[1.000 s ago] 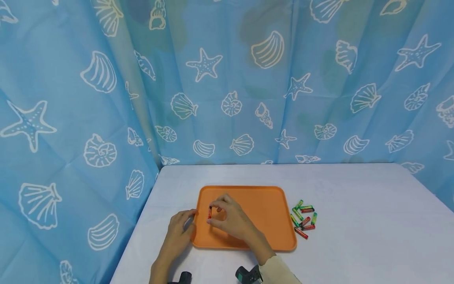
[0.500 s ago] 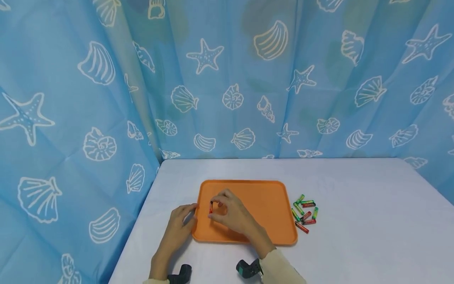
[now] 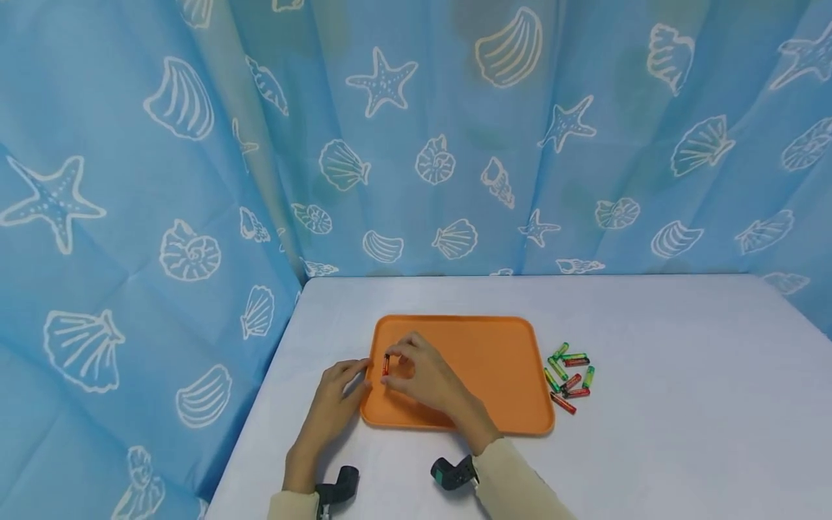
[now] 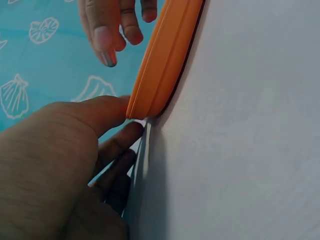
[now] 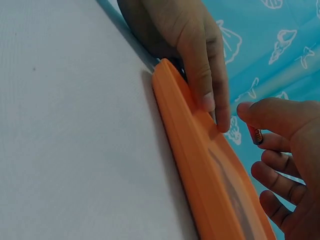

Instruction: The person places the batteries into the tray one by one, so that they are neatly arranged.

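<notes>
A small red battery with a dark end [image 3: 386, 365] stands about upright between the thumb and fingertip of my right hand [image 3: 425, 375], over the left part of an orange tray [image 3: 484, 361]. Whether its lower end touches the tray is hard to tell. My left hand [image 3: 334, 401] rests at the tray's left edge, thumb and fingers touching the rim. In the left wrist view, the left thumb [image 4: 102, 112] meets the rim and the other fingers lie behind it. The right wrist view shows the battery [image 5: 255, 134] partly covered by the right thumb [image 5: 270, 114].
Right of the tray, several loose green and red batteries lie in a small pile, among them a red battery [image 3: 562, 403] nearest the front. A white cloth [image 3: 682, 404] covers the table. Blue shell-print curtains [image 3: 403, 188] hang behind and to the left.
The head view has tilted down, so the whole scene sits higher in it. Both hands keep nearly the same place at the tray, and the right hand still pinches the battery.
</notes>
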The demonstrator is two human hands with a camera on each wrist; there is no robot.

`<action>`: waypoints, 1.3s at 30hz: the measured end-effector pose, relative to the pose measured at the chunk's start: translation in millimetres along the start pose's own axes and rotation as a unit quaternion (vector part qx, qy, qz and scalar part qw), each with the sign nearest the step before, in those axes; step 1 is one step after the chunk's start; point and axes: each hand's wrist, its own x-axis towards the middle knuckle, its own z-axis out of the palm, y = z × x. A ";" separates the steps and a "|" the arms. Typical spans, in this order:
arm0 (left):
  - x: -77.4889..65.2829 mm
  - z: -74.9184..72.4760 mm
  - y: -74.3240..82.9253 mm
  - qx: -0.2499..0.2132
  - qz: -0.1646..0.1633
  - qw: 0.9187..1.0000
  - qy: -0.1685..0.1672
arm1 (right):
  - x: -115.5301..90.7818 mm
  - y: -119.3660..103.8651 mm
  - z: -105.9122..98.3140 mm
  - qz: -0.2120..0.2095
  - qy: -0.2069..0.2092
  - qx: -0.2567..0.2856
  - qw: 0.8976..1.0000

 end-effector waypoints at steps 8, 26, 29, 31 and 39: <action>2.7 -3.3 1.0 -0.005 -0.019 1.000 -0.019 | 1.8 6.4 2.7 0.002 -0.007 -0.003 1.000; 2.2 -5.4 4.3 -0.022 -0.028 0.999 -0.017 | 14.2 3.4 20.3 -0.014 -0.003 -0.035 0.999; 3.1 -7.7 2.0 -0.017 -0.020 0.999 -0.025 | 14.1 5.3 22.7 -0.002 -0.002 -0.045 0.999; 5.4 -9.3 -1.0 -0.003 -0.019 0.999 -0.033 | 13.5 7.0 23.0 0.007 -0.006 -0.049 0.999; 14.2 -14.2 -13.3 0.032 0.012 0.998 -0.046 | 14.2 9.3 22.8 0.005 -0.015 -0.051 0.999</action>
